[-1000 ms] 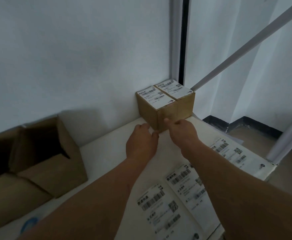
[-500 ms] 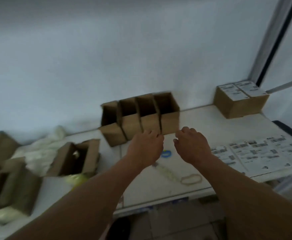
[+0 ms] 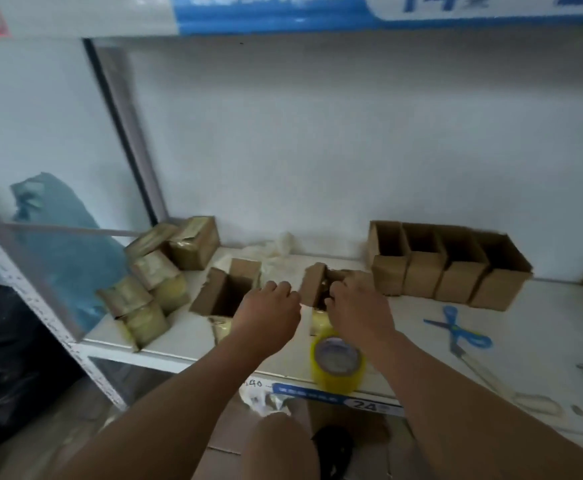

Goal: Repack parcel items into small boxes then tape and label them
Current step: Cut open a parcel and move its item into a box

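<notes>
A small cardboard box (image 3: 312, 284) stands with its flaps up on the white shelf (image 3: 542, 341), with something pale inside and below it. My right hand (image 3: 357, 311) curls its fingers over that box's right edge. Just left of the box my left hand (image 3: 271, 315) hovers with bent fingers; its fingertips are hidden, so a hold cannot be seen. A second, empty open box (image 3: 226, 289) sits to the left of my left hand. A yellow tape roll (image 3: 337, 362) lies at the shelf's front edge under my right wrist.
A row of several open boxes (image 3: 449, 268) lines the back wall at right. Blue-handled scissors (image 3: 458, 332) lie right of my right arm. Several taped boxes (image 3: 151, 282) are piled at the left end. Crumpled white plastic (image 3: 276, 251) lies behind the boxes.
The view swung left from the labelled boxes and label sheets to the left part of the shelf. Both hands travelled left and now sit at the small flap-up box.
</notes>
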